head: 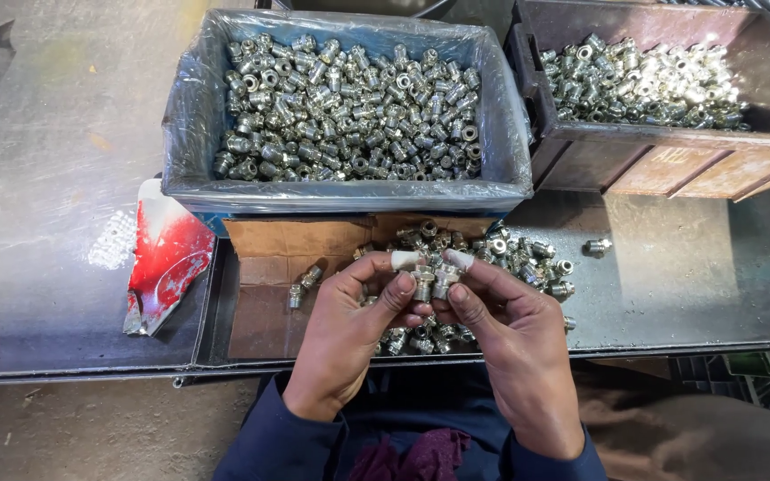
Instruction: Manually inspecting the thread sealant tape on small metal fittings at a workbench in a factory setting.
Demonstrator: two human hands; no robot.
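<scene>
left hand (349,307) and right hand (501,312) meet above near edge of grey metal tray (670,303); each pinches small silver threaded fitting (433,283), upright, side by side, touching; loose fittings pile (510,254) just beyond fingertips; plastic-lined bin (198,107) at far edge

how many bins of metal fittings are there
2: a plastic-lined bin at centre back, and a brown bin at back right, cut off by the frame's edge. Others may lie outside the view.
</scene>
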